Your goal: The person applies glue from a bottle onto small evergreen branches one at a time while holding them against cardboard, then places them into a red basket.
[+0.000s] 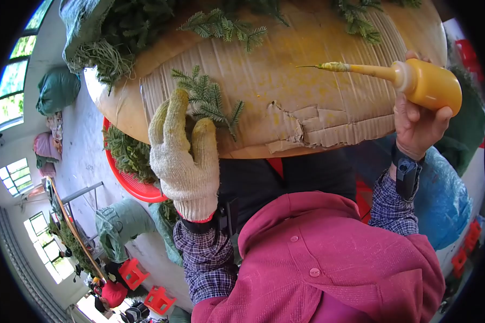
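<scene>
My left hand (186,165) wears a white knit glove with yellow-stained fingertips. Between its thumb and forefinger is a green artificial fir sprig (208,97), held low over the cardboard; the stem's end is hidden by the glove. A squeeze bottle of yellow-orange liquid (436,87) is gripped in my bare right hand (418,121). The bottle lies tilted sideways, its long nozzle with a thin needle tip pointing left above the corrugated cardboard (242,72). Yellow smears mark this cardboard, which is torn along its near edge and covers a rounded tan tabletop (117,101).
More fir sprigs (226,28) lie along the far side, beside a heap of greenery (137,28) in a green sack. A red basket of greenery (129,161) stands below the table's left side. A blue plastic bag (444,202) is at right; red stools (133,274) and a person (113,292) are lower left.
</scene>
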Tool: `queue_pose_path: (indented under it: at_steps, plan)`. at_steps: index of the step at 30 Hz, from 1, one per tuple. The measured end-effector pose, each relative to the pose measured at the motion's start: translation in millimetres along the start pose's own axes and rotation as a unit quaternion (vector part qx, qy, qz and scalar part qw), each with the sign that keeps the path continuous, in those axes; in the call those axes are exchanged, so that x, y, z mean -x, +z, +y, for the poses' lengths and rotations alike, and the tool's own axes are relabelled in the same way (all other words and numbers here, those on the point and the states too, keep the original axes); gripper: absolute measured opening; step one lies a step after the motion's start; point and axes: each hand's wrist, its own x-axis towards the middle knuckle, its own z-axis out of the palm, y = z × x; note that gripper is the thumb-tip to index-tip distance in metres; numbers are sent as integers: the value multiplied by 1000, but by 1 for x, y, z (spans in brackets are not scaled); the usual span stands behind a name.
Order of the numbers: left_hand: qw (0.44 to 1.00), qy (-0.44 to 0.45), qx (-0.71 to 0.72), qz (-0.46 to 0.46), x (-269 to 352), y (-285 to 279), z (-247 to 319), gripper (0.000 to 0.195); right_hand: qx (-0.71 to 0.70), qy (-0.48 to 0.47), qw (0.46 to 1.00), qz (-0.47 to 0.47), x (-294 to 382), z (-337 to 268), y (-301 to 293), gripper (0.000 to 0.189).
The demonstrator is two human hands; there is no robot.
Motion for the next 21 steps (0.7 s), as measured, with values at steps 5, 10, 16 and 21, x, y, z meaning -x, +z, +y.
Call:
queue_pose_path:
  at_steps: [5,10,16,21]
  plan:
    - [991,-60,111,37,5,1,7,47,0,2,1000,-1,0,0,1,86]
    - [999,15,35,6,-5,-1,9,39,3,-3,1000,7,0,0,2,85]
    - [997,25,22,-66,-21,0,16,38,-11,-8,1000,19,0,3,3,84]
    - [998,-43,-25,-44,-29,5,28,46,-32,13,999,1,2,3,5,84]
